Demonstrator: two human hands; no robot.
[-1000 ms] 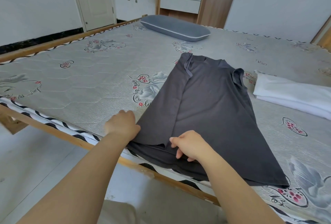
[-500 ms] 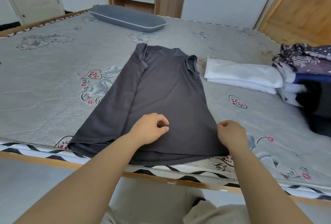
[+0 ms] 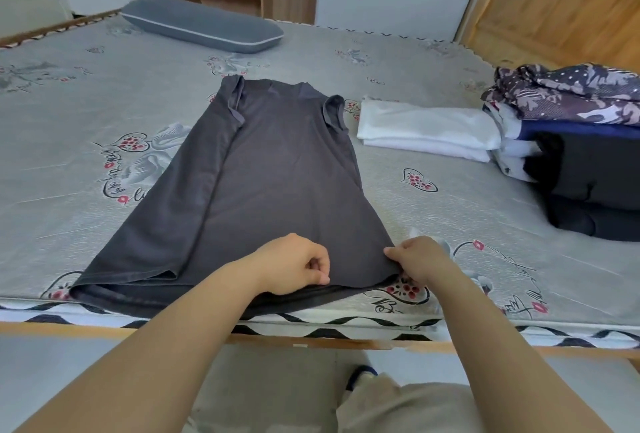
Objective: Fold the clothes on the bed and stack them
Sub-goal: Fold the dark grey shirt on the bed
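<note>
Both your hands pinch the hem of the dark shirt: left hand mid-hem, right hand at its corner, fingertips hidden underneath. Beyond your right hand, folded white cloth abuts a stack cut off by the frame.

1. A garment lies spread on the bed, its hem at the near edge.
2. Both hands rest on that hem: left hand at the middle, right hand at the right corner.
3. A folded cloth lies right of the garment.
4. A clothes pile sits further right, touching it.
5. A pillow lies at the far side.
</note>
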